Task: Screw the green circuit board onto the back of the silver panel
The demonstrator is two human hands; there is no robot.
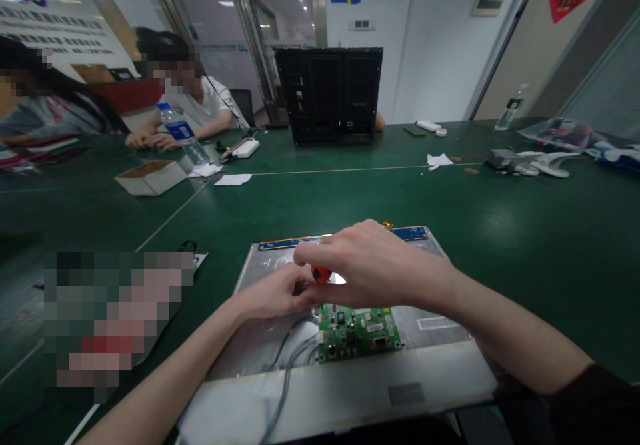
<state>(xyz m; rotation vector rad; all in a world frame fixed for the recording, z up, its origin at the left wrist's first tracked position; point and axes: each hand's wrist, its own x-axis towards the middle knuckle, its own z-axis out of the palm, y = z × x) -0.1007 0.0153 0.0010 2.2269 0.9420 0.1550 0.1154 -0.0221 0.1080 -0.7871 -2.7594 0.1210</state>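
My right hand (373, 265) grips a screwdriver (321, 274), of which only the red-and-black handle end shows between thumb and fingers. Its shaft and tip are hidden. Close against it, my left hand (280, 289) has its fingers curled under the right one; whatever they pinch is hidden. Both hands are over the upper edge of a green circuit board (357, 335) with several connectors. That board sits on the silvery back of a flat display panel (435, 341). Grey cables (286, 385) run from the board's left side. A blue strip board (411, 233) lines the panel's far edge.
A black monitor housing (330, 95) stands upright across the green table (375, 195). A small open box (153, 178) and a water bottle (183, 135) are at the left. White-handled tools (533, 163) lie at the right. Two people sit at the far left.
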